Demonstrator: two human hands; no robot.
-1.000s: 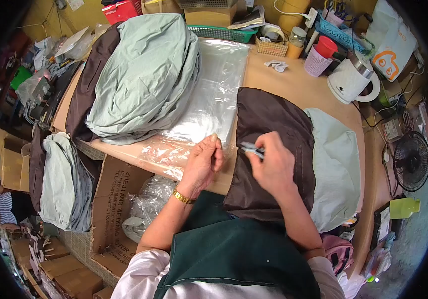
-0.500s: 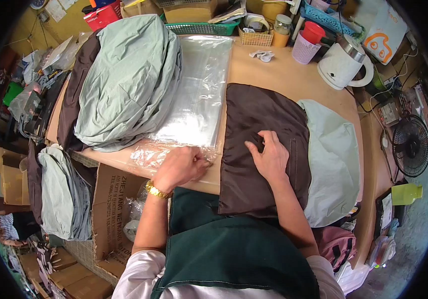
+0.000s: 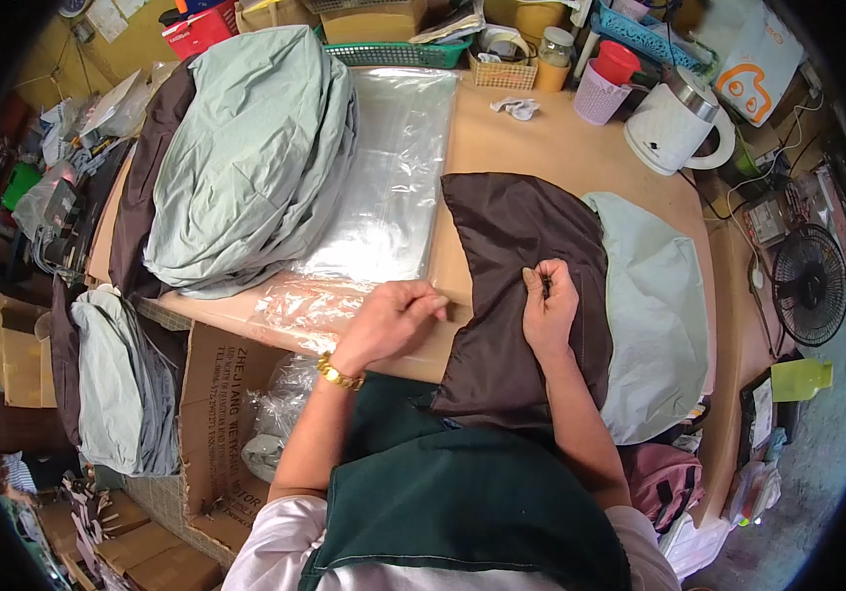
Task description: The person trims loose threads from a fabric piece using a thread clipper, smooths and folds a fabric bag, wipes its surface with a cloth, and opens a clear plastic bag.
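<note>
Dark brown fabric (image 3: pixel 502 236) lies on the table in front of me, beside pale green fabric (image 3: pixel 654 325) on its right. My right hand (image 3: pixel 549 307) is pinched on the brown fabric, which puckers towards the fingers. My left hand (image 3: pixel 393 320), with a gold watch at the wrist, is closed just left of the brown fabric's curved-in edge; what its fingertips hold, if anything, is too small to make out. Clear plastic bags (image 3: pixel 384 187) lie flat beyond that hand, next to a large pile of pale green fabric (image 3: pixel 246 158).
A white kettle (image 3: pixel 669 128), a pink cup (image 3: pixel 600 94), crumpled paper (image 3: pixel 515 108) and a green basket (image 3: pixel 398 53) stand along the table's back. An open cardboard box (image 3: pixel 216 424) is below the front left edge. A black fan (image 3: pixel 809 286) is far right.
The grey tool seen earlier in my right hand is no longer visible. That hand has closed on the brown fabric and pulled its left edge inward. My left hand has moved slightly right.
</note>
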